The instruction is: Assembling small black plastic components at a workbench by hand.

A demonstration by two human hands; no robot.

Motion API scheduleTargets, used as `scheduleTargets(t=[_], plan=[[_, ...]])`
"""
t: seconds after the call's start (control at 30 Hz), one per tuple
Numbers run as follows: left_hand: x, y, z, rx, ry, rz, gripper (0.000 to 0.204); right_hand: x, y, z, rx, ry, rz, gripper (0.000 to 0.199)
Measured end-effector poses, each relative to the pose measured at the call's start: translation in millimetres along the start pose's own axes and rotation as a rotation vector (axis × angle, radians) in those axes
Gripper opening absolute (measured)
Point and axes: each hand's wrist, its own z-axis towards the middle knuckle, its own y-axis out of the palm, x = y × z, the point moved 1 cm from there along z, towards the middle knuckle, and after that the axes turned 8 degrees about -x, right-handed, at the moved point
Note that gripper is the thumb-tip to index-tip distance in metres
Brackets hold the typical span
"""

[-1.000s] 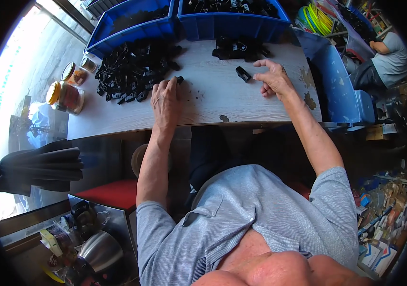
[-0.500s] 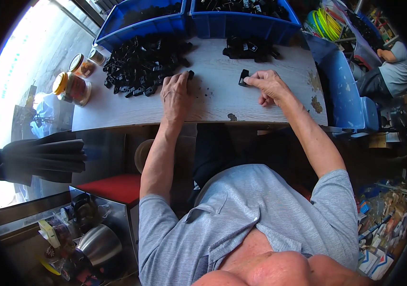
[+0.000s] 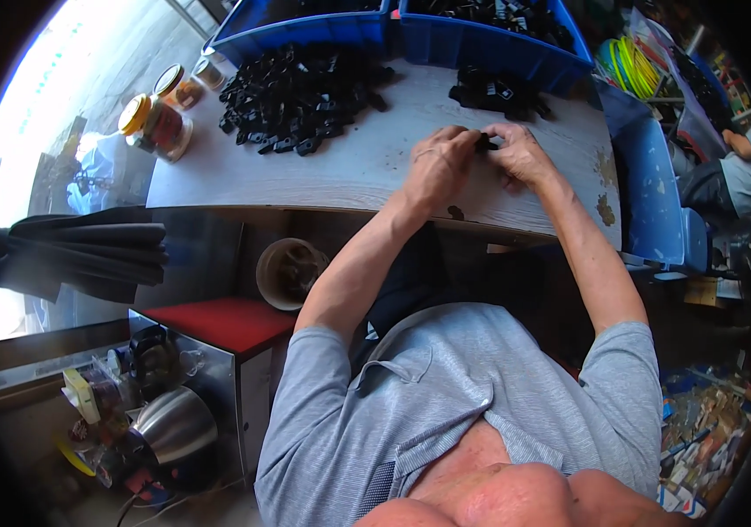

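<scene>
My left hand (image 3: pixel 442 162) and my right hand (image 3: pixel 520 155) meet over the pale wood-grain table. Small black plastic parts (image 3: pixel 484 142) sit pinched between their fingertips; where one part ends and another begins is too dark to tell. Both hands are closed, and fingers cover much of what they grip. Just beyond them lies a small heap of similar black parts (image 3: pixel 500 95). A far larger pile of black parts (image 3: pixel 292 98) spreads over the table's left side.
Two blue bins (image 3: pixel 305 37) with black parts line the table's far edge. Lidded jars (image 3: pixel 157 128) stand at its left end. A light-blue tub (image 3: pixel 648 189) is against the right side, and another person (image 3: pixel 744 171) sits beyond it. A bucket (image 3: pixel 290 274) stands below the table.
My left hand has moved right from beside the large pile, bringing its black part to the one in my right hand. The whole view has shifted slightly.
</scene>
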Motion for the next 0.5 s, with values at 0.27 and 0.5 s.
scheduleTargets(t=[0.27,0.5], plan=[[-7,-2,12,-0.135,0.199,0.048,0.029,-5,6,-4,0.024,-0.032,-0.063,0.029],[-15,2,9,-0.137,0.347,0.056,0.037,6,2,1,0.004,-0.056,-0.024,0.027]])
